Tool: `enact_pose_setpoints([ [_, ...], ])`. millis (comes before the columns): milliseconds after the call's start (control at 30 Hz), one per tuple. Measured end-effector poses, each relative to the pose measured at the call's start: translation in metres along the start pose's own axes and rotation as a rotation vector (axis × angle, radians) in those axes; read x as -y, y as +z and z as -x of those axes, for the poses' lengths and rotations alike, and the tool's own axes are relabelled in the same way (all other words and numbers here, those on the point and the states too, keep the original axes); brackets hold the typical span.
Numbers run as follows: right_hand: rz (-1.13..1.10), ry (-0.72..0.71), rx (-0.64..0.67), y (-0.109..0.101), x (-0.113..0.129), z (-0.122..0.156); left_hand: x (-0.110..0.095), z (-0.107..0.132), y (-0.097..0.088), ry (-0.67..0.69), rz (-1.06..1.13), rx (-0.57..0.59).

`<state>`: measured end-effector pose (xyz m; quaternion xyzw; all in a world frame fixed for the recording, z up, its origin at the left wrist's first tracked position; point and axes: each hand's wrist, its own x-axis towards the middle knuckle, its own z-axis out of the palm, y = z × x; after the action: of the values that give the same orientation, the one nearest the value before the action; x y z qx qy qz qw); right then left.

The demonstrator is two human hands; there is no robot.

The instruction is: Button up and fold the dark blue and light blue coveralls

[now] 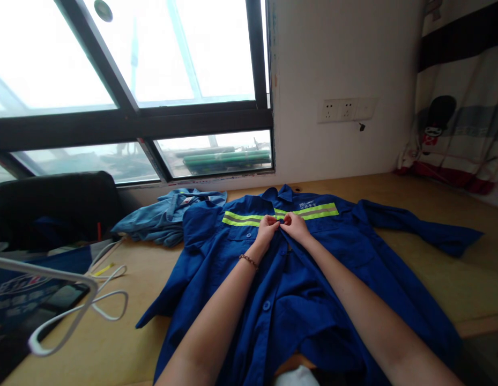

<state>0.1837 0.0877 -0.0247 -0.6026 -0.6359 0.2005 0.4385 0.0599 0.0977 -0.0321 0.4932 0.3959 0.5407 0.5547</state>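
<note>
In the head view, both hands are right in the middle of it! The blue work shirt (345, 279) lies spread on the worktop (437, 198), collar (285, 193) toward the wall, sleeves out to either side. The left hand (267, 227) and the right hand (296, 227) meet at the front opening, level with the lower edge of the reflective stripe (320, 211). Fingers nearly touching tip to tip, each set closed in a fine pinch on the cloth of the front edges, hardly a gap between thumb and finger.

So which step is this? It looks like work on a chest fastening, two edges brought together at one button's height. Below, the front gapes, with a button (266, 305) showing on the left-hand panel, not through any hole. The next move, I'd judge, calls for steady tension on one edge while the other thumb does the delicate pushing; let an edge slip and the alignment goes.

Now the tricky viewing: whatever sits between those fingertips is covered, so I can't tell whether a button is halfway through or free. The shirt's hem runs out of the frame at the bottom, where a pale patch (297, 377) is cut off, its nature unclear. Over to the left, the lighter blue garment (156, 217) is so crumpled its shape is hard to read.
</note>
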Motion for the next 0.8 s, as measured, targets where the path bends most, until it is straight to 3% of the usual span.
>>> enact_pose_setpoints([
  [300,-0.093,0.075,0.106,0.003,-0.018,-0.01,0.004,-0.004,-0.002,0.086,-0.071,0.092],
  [567,-0.051,0.214,0.137,0.007,-0.022,-0.021,0.008,-0.009,-0.006,0.246,-0.507,0.055],
  [800,0.041,0.235,0.13,0.015,-0.015,-0.044,0.007,-0.048,-0.012,0.333,-0.841,0.003],
])
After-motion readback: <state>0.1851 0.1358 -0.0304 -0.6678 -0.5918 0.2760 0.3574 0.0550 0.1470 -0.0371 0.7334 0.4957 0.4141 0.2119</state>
